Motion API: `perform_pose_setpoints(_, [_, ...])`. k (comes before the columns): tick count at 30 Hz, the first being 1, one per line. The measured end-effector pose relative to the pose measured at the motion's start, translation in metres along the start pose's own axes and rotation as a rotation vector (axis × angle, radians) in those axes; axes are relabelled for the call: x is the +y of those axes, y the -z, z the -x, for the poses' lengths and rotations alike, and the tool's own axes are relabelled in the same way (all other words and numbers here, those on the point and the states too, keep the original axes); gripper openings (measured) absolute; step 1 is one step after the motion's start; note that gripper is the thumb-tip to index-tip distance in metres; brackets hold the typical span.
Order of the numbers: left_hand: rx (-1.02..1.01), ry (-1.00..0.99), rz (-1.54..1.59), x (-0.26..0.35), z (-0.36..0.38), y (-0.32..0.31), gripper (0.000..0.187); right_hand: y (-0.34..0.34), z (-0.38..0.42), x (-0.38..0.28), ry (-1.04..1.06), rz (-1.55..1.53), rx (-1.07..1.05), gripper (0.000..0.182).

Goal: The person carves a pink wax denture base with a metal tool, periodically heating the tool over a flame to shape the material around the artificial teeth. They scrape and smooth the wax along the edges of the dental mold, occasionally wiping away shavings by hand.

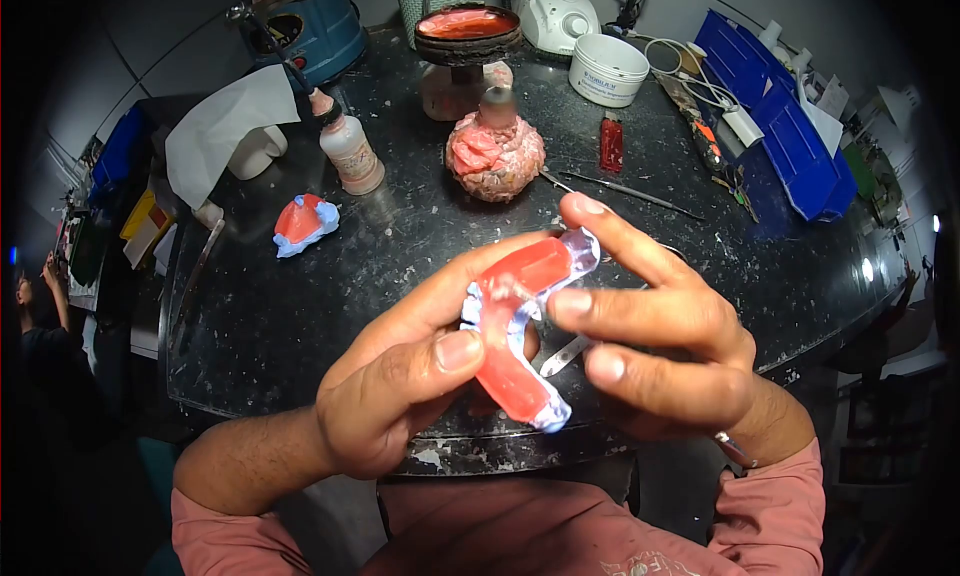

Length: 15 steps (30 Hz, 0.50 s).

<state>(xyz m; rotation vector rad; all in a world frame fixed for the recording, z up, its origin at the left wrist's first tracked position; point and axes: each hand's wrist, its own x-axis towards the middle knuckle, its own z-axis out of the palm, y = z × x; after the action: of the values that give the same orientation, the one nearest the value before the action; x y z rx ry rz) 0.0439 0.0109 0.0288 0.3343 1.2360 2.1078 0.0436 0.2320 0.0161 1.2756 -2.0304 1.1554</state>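
Note:
A curved red wax piece with a pale blue and white edge (512,386) is held up over the front of the black table. My left hand (400,376) grips it at its left side, thumb on the red surface. At its right, my right hand (670,326) has its fingers apart, with fingertips at the upper arm and inner edge of the piece. A thin metal tool (565,356) shows beneath, between the piece and the right fingers; whether the right hand holds it is unclear.
Behind are a wax-covered burner (495,156), a red wax pan (468,36), a bottle (352,156), a white tub (608,71) and a metal instrument (640,194). A smaller red and blue piece (305,225) lies left. Blue trays (800,151) stand right. A person (50,316) is far left.

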Motion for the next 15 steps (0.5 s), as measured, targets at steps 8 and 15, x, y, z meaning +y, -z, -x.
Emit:
perform_pose_setpoints(8, [0.081,-0.009,0.005,0.0,0.002,-0.004,0.078,0.006,-0.003,0.0,0.011,-0.098,-0.075,0.034])
perform_pose_setpoints(15, [0.023,-0.012,0.028,-0.003,0.0,0.003,0.074,0.001,-0.001,0.009,0.008,-0.115,-0.013,0.036])
